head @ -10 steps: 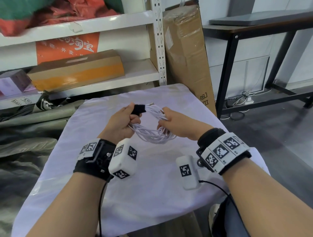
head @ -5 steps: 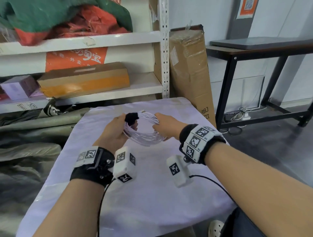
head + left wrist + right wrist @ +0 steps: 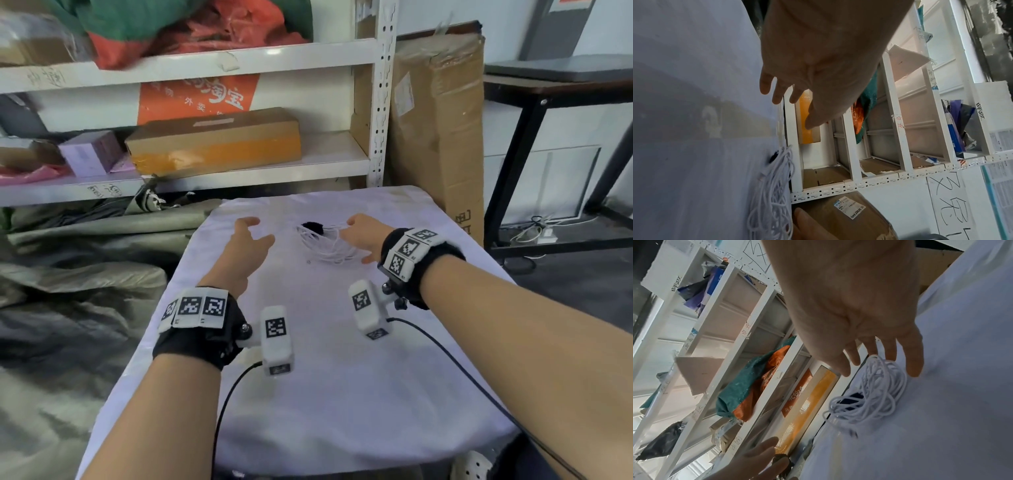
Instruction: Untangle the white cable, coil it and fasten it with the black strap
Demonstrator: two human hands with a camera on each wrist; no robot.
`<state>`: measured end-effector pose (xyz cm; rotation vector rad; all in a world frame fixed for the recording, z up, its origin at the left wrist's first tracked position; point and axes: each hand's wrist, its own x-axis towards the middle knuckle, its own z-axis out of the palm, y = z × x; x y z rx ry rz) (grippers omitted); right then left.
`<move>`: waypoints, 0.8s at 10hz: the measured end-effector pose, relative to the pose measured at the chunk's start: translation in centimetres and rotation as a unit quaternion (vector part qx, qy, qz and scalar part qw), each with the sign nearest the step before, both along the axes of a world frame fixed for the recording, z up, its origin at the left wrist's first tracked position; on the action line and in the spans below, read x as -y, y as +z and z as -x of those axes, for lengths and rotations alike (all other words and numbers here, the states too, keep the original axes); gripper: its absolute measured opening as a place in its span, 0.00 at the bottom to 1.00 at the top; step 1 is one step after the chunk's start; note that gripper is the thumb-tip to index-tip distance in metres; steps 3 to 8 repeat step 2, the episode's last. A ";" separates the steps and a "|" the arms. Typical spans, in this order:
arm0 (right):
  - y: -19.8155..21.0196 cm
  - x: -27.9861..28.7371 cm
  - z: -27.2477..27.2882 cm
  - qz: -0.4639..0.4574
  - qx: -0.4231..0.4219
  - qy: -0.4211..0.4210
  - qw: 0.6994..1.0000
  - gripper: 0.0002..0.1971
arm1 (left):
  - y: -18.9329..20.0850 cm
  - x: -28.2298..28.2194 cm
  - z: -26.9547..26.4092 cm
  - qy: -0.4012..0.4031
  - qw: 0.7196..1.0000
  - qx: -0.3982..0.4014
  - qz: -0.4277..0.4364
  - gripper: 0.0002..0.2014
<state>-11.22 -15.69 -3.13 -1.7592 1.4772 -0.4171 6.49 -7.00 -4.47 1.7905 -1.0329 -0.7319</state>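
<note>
The white cable [image 3: 325, 245] lies coiled on the white-covered table [image 3: 325, 377], toward its far side. The black strap [image 3: 313, 226] is wrapped round the coil at its far left. My left hand [image 3: 251, 240] hovers to the left of the coil, fingers spread and holding nothing. My right hand [image 3: 363, 233] is at the coil's right edge with straight fingers, gripping nothing. The right wrist view shows the right hand [image 3: 859, 321] just above the coil [image 3: 873, 394] and strap [image 3: 851, 398]. In the left wrist view, the left hand [image 3: 807, 73] is apart from the coil [image 3: 772, 186].
A white shelf rack [image 3: 376, 102] with cardboard boxes [image 3: 215, 144] stands just behind the table. A tall cardboard box [image 3: 438, 120] leans at the back right, beside a black desk [image 3: 548, 96]. Grey tarps [image 3: 85, 274] lie on the floor to the left.
Both hands held the strapped coil in the air; now it lies on the table. The left hand has let go and moved left, and the right hand has opened.
</note>
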 end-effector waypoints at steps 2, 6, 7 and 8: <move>-1.1 0.8 1.5 0.044 0.038 -0.007 0.998 0.21 | -0.1 0.4 0.7 0.002 1.000 0.016 0.013 0.23; -1.1 0.8 1.5 0.044 0.038 -0.007 0.998 0.21 | -0.1 0.4 0.7 0.002 1.000 0.016 0.013 0.23; -1.1 0.8 1.5 0.044 0.038 -0.007 0.998 0.21 | -0.1 0.4 0.7 0.002 1.000 0.016 0.013 0.23; -1.1 0.8 1.5 0.044 0.038 -0.007 0.998 0.21 | -0.1 0.4 0.7 0.002 1.000 0.016 0.013 0.23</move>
